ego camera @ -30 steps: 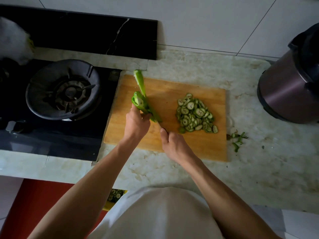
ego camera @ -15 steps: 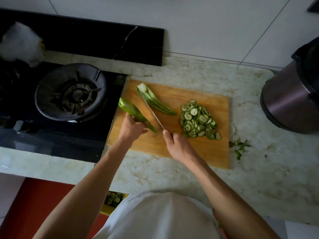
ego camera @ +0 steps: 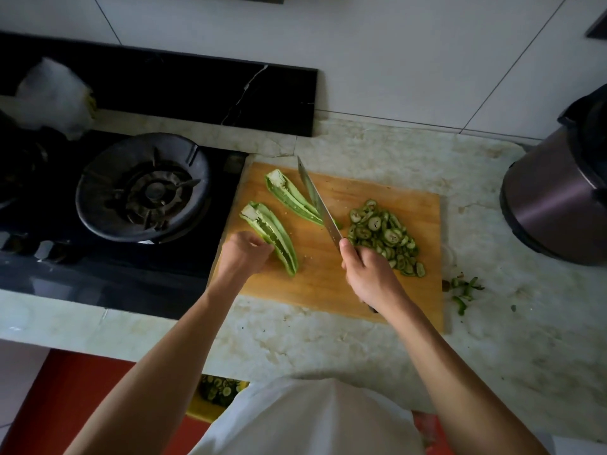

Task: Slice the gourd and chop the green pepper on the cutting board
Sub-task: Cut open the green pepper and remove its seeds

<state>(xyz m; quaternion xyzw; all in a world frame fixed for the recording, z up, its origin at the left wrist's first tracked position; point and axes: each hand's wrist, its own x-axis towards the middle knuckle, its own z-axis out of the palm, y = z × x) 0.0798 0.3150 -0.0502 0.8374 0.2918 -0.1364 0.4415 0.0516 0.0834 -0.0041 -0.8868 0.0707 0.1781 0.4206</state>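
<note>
A wooden cutting board (ego camera: 328,284) lies on the marble counter. Two green pepper halves rest on it, cut side up: the near half (ego camera: 272,234) at the left and the far half (ego camera: 292,197) behind it. My left hand (ego camera: 243,257) touches the near half's left edge with curled fingers. My right hand (ego camera: 368,274) grips the handle of a knife (ego camera: 320,205), its blade lying over the far half and pointing toward the wall. A heap of gourd slices (ego camera: 384,236) sits on the board's right part.
A black gas stove with a burner (ego camera: 144,188) borders the board on the left. A dark metal cooker pot (ego camera: 558,198) stands at the right. Green trimmings (ego camera: 463,290) lie on the counter right of the board. A yellow container of slices (ego camera: 216,392) shows below the counter.
The pepper was held whole and upright under the knife; it now lies split in two halves. My left hand laid its half flat on the board. The knife moved onto the far half.
</note>
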